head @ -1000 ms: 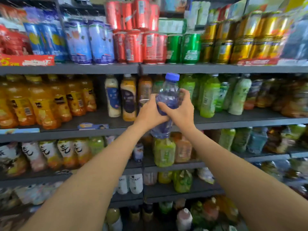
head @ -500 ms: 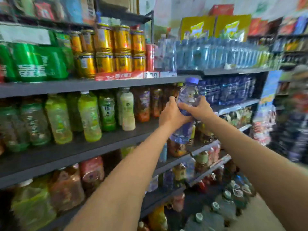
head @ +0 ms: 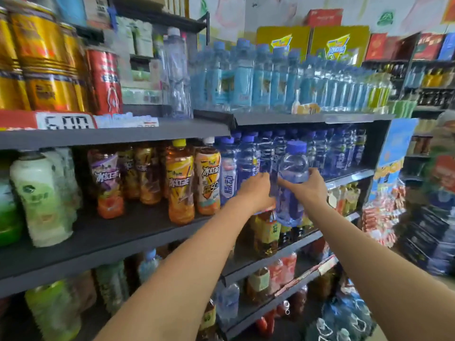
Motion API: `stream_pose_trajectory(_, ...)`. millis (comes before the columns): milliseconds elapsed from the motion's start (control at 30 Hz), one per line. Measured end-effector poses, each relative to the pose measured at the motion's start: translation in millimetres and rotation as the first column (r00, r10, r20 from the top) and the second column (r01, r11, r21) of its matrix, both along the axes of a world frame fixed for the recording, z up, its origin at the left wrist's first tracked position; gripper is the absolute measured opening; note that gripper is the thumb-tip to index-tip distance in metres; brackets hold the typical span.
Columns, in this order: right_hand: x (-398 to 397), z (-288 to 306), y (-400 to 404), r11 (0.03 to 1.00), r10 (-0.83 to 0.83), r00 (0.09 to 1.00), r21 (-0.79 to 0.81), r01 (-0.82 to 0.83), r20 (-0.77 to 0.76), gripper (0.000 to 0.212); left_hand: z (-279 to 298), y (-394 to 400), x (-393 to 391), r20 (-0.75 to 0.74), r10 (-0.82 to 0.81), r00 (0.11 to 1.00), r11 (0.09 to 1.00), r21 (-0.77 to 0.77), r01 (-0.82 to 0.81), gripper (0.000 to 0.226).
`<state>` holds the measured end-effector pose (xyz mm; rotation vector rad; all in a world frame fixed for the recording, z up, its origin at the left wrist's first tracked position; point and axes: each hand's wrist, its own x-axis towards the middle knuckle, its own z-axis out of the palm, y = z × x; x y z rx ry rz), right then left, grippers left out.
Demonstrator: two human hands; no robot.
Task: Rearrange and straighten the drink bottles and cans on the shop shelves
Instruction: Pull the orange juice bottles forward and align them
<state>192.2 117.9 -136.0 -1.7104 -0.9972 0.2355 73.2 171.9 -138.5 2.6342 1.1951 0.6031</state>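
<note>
Both hands, left hand [head: 256,191] & right hand [head: 307,190], gripping purple-capped bottle [head: 291,183] upright, off the shelf, just in front of matching purple bottle row [head: 320,153]; mid-carry, next prob. needs slotting into a gap w/o knocking neighbours.

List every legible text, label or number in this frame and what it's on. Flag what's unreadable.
"冰红茶" on the orange tea bottle with the yellow cap.
"冰红茶" on the purple-label bottle.
"脉动" on the blue bottle beside the teas.
Price tag on the upper shelf edge: roughly "6.00", blurred, not certain.
Held bottle, gold cans, red can, yellow boxes: print too blurred to read.
</note>
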Motion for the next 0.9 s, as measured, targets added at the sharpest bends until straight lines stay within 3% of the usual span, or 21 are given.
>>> stream_pose_trajectory(100, 41, 0, 37, 0.995, 0.098, 0.995, 0.016, -0.098, -0.005, 0.078, -13, 30, 26, -0.094, 0.167, 0.981, 0.979, 0.137, -0.153, 0.057)
stream_pose_trajectory(233, 74, 7, 91, 0.979, 0.205, 0.977, 0.031, -0.203, -0.061, 0.075, -18, 49, 52, -0.243, 0.297, 0.923, 0.953, 0.135, -0.271, 0.064)
stream_pose_trajectory(400, 85, -5, 142, 0.941, 0.335, 0.933, 0.002, -0.337, -0.132, 0.074, -22, 70, 69, -0.215, 0.444, 0.87, 0.89, 0.217, -0.401, 0.06)
stream_pose_trajectory(700, 97, -17, 191, 0.801, 0.594, 0.78, 0.056, -0.596, -0.198, 0.069, -39, 80, 59, -0.211, 0.522, 0.826, 0.783, 0.501, -0.367, 0.043)
stream_pose_trajectory(900, 102, -23, 209, 0.75, 0.65, 0.712, 0.074, -0.658, -0.266, 0.087, -43, 78, 67, -0.247, 0.53, 0.811, 0.795, 0.48, -0.372, 0.046)
